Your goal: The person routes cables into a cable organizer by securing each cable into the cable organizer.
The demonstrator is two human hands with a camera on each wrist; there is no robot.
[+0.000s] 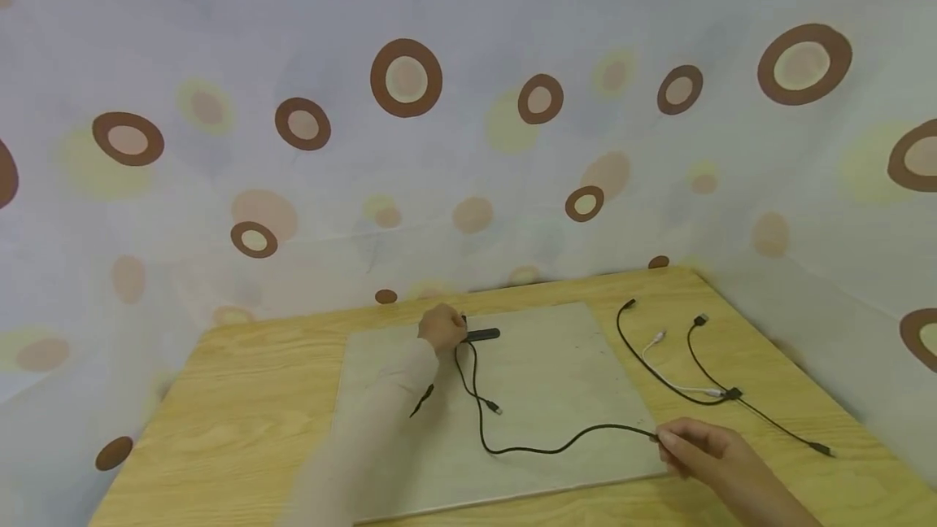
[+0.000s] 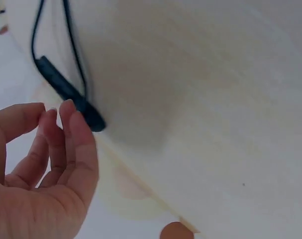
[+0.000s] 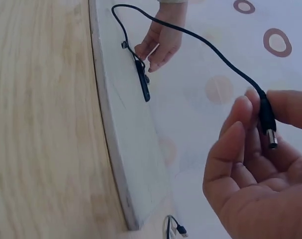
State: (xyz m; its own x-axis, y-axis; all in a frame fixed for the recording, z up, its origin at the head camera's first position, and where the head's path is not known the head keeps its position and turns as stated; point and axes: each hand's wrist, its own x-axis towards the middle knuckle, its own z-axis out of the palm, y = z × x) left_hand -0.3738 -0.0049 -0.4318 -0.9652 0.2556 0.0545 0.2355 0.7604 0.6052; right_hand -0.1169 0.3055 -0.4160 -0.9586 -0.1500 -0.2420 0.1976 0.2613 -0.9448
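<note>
The right hand (image 1: 699,455) has its fingers closed in a pinch on the black barrel plug (image 3: 266,112) at one end of the black cable (image 1: 542,451); the grip sits behind the metal tip (image 3: 272,140), which is probably why the tip is left exposed and unobstructed. Holding that end out at the pale board's (image 1: 564,389) right edge appears to draw part of the cable away from the dark bar (image 1: 486,334), though the run over the board is curved, not taut. The left hand (image 1: 442,328) is at the bar's near end, fingers loosely bent with small gaps, nothing seen between them; contact with the bar cannot be confirmed. Two cable strands meet the bar, one leading to a USB plug (image 1: 492,407) lying on the board; whether they are fixed to the bar, pass through it or merely lie against it cannot be determined, the joint being masked by fingers. A short dark strip (image 1: 421,401) beside the left sleeve (image 1: 366,437) is unidentified. Loose cables, among them one with a pale plug (image 1: 659,337), lie on the surface (image 1: 227,397) right of the board; their crossing at a dark connector (image 1: 732,394) is too small to resolve.
</note>
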